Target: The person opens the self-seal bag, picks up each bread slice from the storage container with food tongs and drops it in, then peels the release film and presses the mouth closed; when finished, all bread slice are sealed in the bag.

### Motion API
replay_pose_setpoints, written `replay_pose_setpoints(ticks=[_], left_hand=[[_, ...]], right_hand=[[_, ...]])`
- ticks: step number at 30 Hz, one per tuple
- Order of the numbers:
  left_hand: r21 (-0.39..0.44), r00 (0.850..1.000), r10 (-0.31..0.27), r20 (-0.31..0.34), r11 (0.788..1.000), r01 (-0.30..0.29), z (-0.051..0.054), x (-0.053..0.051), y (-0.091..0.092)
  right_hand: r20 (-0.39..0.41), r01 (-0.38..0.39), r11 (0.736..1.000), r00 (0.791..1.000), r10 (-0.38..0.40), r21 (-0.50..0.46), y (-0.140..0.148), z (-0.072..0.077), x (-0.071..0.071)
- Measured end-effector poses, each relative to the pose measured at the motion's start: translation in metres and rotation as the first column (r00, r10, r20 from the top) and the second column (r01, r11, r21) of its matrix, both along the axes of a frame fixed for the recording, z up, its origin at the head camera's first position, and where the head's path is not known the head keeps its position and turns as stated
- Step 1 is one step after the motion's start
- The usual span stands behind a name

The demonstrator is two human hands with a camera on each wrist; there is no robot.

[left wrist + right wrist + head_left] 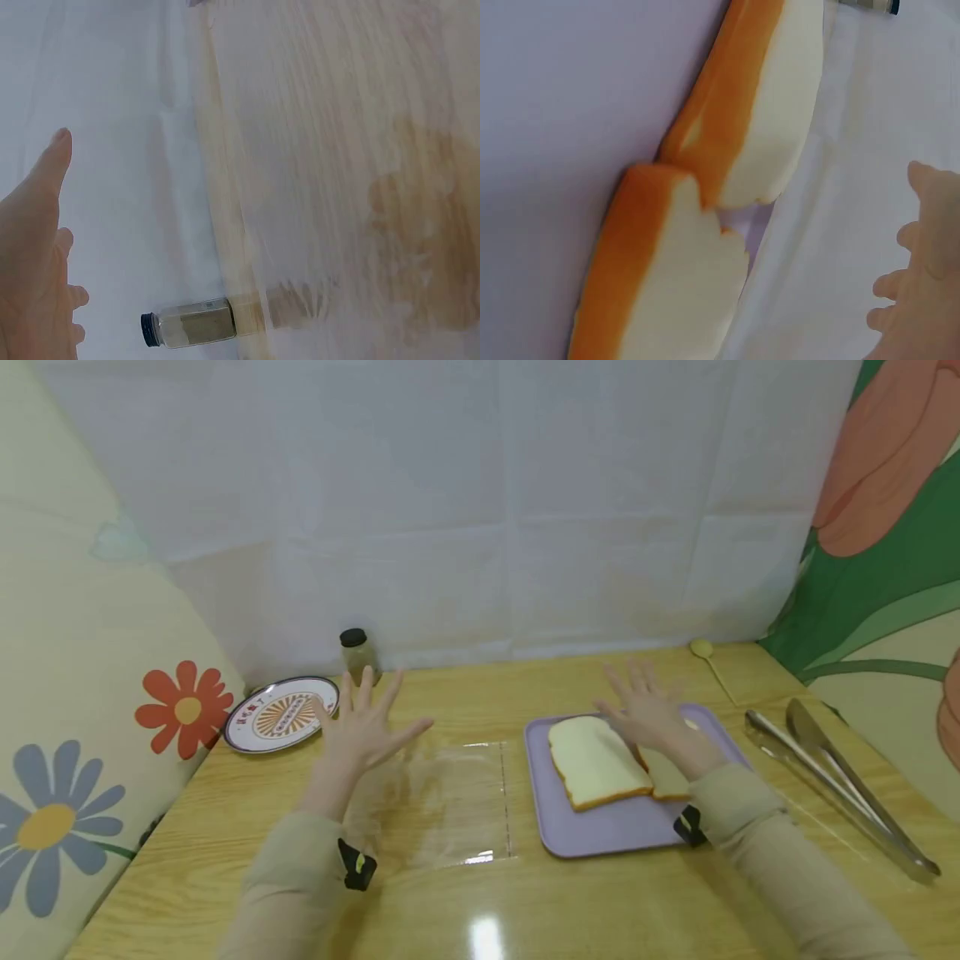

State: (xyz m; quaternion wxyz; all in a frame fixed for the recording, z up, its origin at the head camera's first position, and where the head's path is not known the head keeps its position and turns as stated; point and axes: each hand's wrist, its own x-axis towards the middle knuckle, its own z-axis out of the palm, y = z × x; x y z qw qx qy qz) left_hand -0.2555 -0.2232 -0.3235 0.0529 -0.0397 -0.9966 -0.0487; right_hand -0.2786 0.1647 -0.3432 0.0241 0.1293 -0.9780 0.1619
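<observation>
My left hand (360,731) hovers above the table with its fingers spread, between the white patterned plate (247,735) and a clear rectangular sheet (450,810) lying on the wood. Nothing is in it. My right hand (652,718), also spread and holding nothing, is over the purple tray (592,839). Two bread slices sit on that tray: one bread slice (596,760) shows nearly whole, while the other bread slice (667,775) is partly hidden by the right hand and wrist. In the right wrist view both slices show their brown crusts (630,240).
A small jar with a black lid (360,656) stands at the back left, by the white cloth backdrop (450,527). Metal tongs (855,793) lie on the right side of the wooden table (420,918). A yellowish spoon (705,652) lies at the back right.
</observation>
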Motion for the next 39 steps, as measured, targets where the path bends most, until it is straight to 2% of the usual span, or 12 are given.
replay_pose_setpoints(ticks=[7, 11, 16, 21, 27, 31, 34, 36, 39], left_hand=[[0.018, 0.998, -0.058, -0.026, 0.998, 0.058, 0.003, 0.008, -0.006], [0.021, 0.997, -0.077, -0.004, 0.997, 0.077, 0.0, 0.013, -0.009], [0.087, 0.992, -0.117, 0.041, 0.99, 0.113, -0.004, 0.022, -0.012], [0.13, 0.984, -0.17, 0.041, 0.978, 0.164, -0.006, 0.028, -0.012], [0.191, 0.955, -0.29, 0.066, 0.943, 0.273, -0.01, 0.034, -0.007], [0.223, 0.937, -0.341, 0.071, 0.921, 0.318, -0.012, 0.038, 0.0], [0.197, 0.92, -0.381, 0.096, 0.913, 0.357, -0.012, 0.04, 0.006], [0.167, 0.906, -0.405, 0.12, 0.908, 0.384, -0.013, 0.041, 0.009], [0.135, 0.895, -0.424, 0.141, 0.903, 0.407, -0.015, 0.044, 0.014]], right_hand=[[-0.095, -0.105, 0.993, 0.991, 0.1, -0.056, -0.02, 0.003, 0.007], [-0.097, -0.172, 0.984, 0.981, 0.167, -0.043, -0.035, 0.004, 0.013], [-0.104, -0.262, 0.963, 0.961, 0.255, -0.06, -0.053, 0.002, 0.022], [-0.109, -0.317, 0.946, 0.945, 0.309, -0.063, -0.067, 0.0, 0.027], [-0.075, -0.399, 0.917, 0.915, 0.397, -0.018, -0.083, -0.005, 0.033], [-0.052, -0.469, 0.883, 0.882, 0.468, -0.003, -0.093, -0.01, 0.038], [-0.061, -0.519, 0.855, 0.853, 0.519, 0.014, -0.1, -0.014, 0.04], [-0.059, -0.532, 0.846, 0.845, 0.532, 0.019, -0.103, -0.016, 0.04], [-0.038, -0.539, 0.842, 0.841, 0.539, 0.016, -0.107, -0.017, 0.041]])
